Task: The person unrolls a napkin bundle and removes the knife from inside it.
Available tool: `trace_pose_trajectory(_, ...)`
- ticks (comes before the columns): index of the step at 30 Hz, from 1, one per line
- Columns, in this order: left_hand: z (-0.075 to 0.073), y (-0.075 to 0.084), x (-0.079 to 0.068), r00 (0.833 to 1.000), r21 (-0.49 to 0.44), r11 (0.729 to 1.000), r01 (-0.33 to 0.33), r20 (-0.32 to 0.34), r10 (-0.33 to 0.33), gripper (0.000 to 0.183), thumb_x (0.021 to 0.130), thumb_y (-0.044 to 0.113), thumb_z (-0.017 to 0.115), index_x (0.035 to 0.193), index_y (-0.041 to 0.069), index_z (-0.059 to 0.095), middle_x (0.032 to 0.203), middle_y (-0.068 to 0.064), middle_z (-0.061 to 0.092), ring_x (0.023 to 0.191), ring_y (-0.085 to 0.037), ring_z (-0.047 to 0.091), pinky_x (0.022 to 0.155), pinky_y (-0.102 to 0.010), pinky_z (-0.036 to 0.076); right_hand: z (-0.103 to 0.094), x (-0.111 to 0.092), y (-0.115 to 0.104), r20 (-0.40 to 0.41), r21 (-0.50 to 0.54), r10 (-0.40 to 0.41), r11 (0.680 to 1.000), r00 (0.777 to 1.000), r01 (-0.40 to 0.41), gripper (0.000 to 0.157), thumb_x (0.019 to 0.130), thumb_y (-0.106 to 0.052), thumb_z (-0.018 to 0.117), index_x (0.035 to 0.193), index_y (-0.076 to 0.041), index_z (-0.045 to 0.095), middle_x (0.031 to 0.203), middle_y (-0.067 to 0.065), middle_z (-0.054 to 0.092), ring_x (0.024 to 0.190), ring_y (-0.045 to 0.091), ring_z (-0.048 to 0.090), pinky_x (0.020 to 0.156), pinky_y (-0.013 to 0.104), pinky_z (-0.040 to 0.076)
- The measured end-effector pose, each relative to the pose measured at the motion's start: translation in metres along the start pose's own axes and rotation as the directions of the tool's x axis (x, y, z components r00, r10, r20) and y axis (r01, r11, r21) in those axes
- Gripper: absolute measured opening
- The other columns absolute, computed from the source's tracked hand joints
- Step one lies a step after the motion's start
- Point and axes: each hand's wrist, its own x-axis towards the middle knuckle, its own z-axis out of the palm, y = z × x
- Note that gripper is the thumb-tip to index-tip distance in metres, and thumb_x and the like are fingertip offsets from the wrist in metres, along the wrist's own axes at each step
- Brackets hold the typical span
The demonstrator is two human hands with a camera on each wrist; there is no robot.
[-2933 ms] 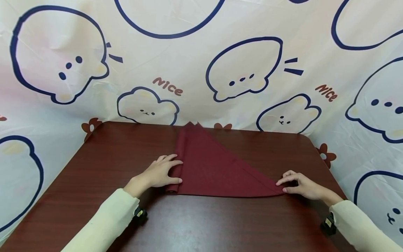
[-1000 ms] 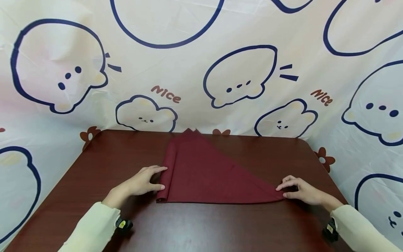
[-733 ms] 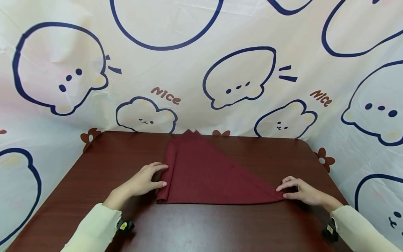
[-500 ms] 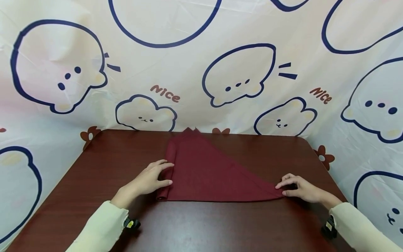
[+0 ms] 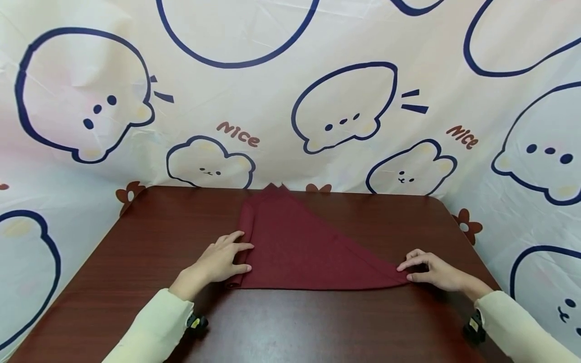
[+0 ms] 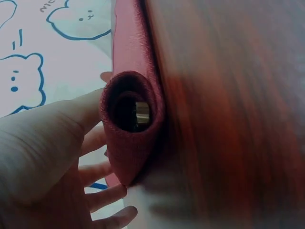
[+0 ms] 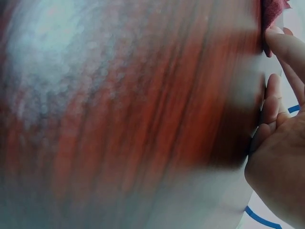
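Note:
A dark red cloth (image 5: 304,247) lies on the table, roughly triangular, its left side rolled into a tube (image 5: 246,222). Its upper tip reaches the table's far edge. My left hand (image 5: 218,259) rests on the near part of the tube, fingers spread and extended over it. In the left wrist view, the tube's round end (image 6: 131,102) faces the camera, and a small gold-coloured piece (image 6: 142,112) shows inside it. At the cloth's right corner, my right hand (image 5: 433,272) pinches the tip between thumb and fingers. The right wrist view catches only a bit of this corner (image 7: 272,13).
The dark brown wooden table (image 5: 290,327) has rounded far corners. Pale curtains (image 5: 272,96) printed with cartoon outlines hang behind it and along both sides. A small black device (image 5: 197,322) is strapped at the left wrist and another (image 5: 474,325) at the right.
The rolled edge now lies farther left than at the start, with more flat cloth showing. My left hand has since shifted right, farther over the tube. My right hand stays at the corner.

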Motion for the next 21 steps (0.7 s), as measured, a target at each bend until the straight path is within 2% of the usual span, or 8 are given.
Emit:
trace_pose_trajectory(11,-0.006,-0.011,-0.005,0.999,-0.056,0.998,0.001,-0.053,-0.004,0.047,0.087,0.032,0.078,0.129,0.015,0.067,0.153,-0.022,0.045,0.136,-0.050,0.043,0.102,-0.068,0.042,-0.002,0.003,-0.001,0.003,0.014,-0.009,1.000,1.000,0.009,0.021,0.096,-0.014,0.068,0.116,-0.012,0.075,0.111,0.005,0.053,0.102,0.002,0.046,0.080,0.023,0.042)
trace_pose_trajectory(21,-0.011,-0.022,-0.013,0.998,-0.091,0.996,0.020,-0.050,-0.024,0.049,0.088,0.030,0.077,0.132,0.014,0.064,0.150,-0.026,0.047,0.138,-0.051,0.042,0.103,-0.070,0.040,-0.002,0.000,-0.002,0.007,-0.008,0.001,1.000,1.000,-0.001,0.022,0.096,-0.014,0.068,0.116,-0.013,0.075,0.112,0.005,0.053,0.102,0.001,0.046,0.080,0.023,0.042)
